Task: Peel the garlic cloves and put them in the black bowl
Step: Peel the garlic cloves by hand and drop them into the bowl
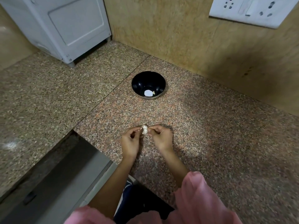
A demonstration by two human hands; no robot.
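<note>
While both hands' curled fingers (151,129) pinch a papery garlic clove (144,130), the glossy round black bowl (148,84) sits beyond.

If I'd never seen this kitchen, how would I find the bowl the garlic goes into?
Start at the speckled granite counter where it meets the tan wall. The black bowl sits near it, beyond the left hand and right hand holding a garlic clove. It is the only dish: glossy black, with pale pieces at its bottom.

On the counter (210,126): bowl (148,80) toward the back wall (178,38), two small pieces (148,93) inside. In front of it, garlic clove (144,130) pinched between left hand (129,143) and right hand (161,139).
</note>
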